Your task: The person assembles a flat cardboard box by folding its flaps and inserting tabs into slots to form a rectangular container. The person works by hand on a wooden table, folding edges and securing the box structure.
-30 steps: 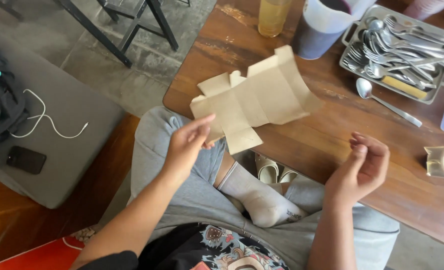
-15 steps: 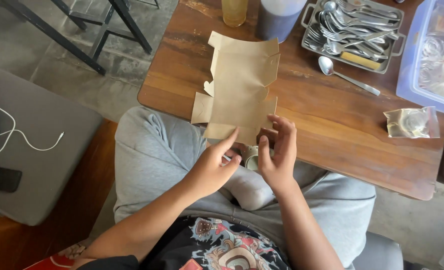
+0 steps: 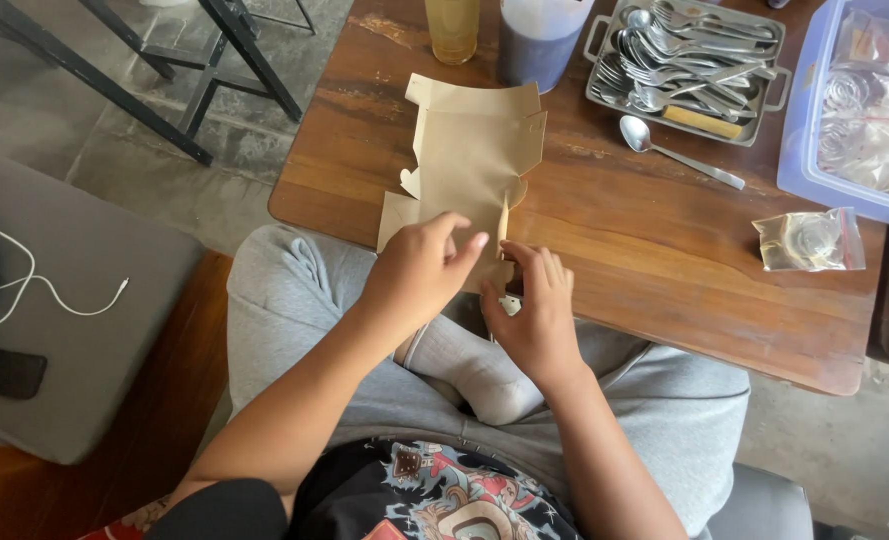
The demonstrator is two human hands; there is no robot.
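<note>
Pinching the near end of a flat brown cardboard box blank (image 3: 473, 165), both hands work close together at the table's front edge. Left hand (image 3: 420, 270) lies over the blank's near-left corner, fingers curled, index tip pressed on the card. Right hand (image 3: 533, 315) sits just beside it, fingertips (image 3: 525, 258) gripping a narrow flap (image 3: 503, 222) that stands upright from the sheet. The hands are nearly touching; each is closed on cardboard. The blank lies unfolded on the wooden table (image 3: 665, 270), its far end toward a yellow bottle (image 3: 453, 25) and a dark-filled plastic jug (image 3: 540, 40), its near end overhanging the person's lap. To the right, well apart from the blank: a metal tray of cutlery (image 3: 687, 55), a loose spoon (image 3: 677, 150) beside it, a small clear bag (image 3: 810, 240), and a blue-rimmed plastic bin (image 3: 803, 120) holding more clear bags. Person sits cross-legged in grey trousers, one white sock (image 3: 470, 365) showing below the hands. At left, a grey cushion (image 3: 95, 330) bears a white cable (image 3: 45, 290) and a black phone (image 3: 3, 372).
</note>
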